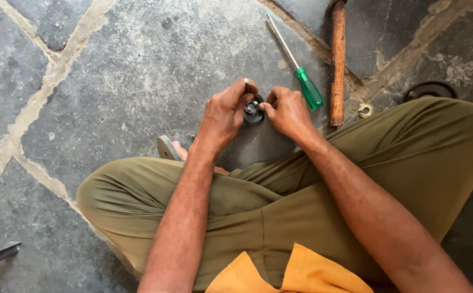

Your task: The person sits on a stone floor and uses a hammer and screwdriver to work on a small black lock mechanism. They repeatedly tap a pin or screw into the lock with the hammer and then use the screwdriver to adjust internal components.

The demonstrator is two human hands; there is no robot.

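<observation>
I note a small round black part point(253, 110) with a grey metal centre, disc-shaped and partly hidden by fingers, held just above the stone floor point(139, 81) between both hands in front of the crossed legs. I see no containers; beyond the right hand point(287, 110) lie a green-handled screwdriver point(300, 73), a wooden handle point(338, 62) and a small brass ring point(365, 110), all apart from the fingers. The left hand point(226, 113) is curled narrowly round the part's left rim, and the right hand pinches its right edge with thumb and fingertips, both gripping it.
</observation>
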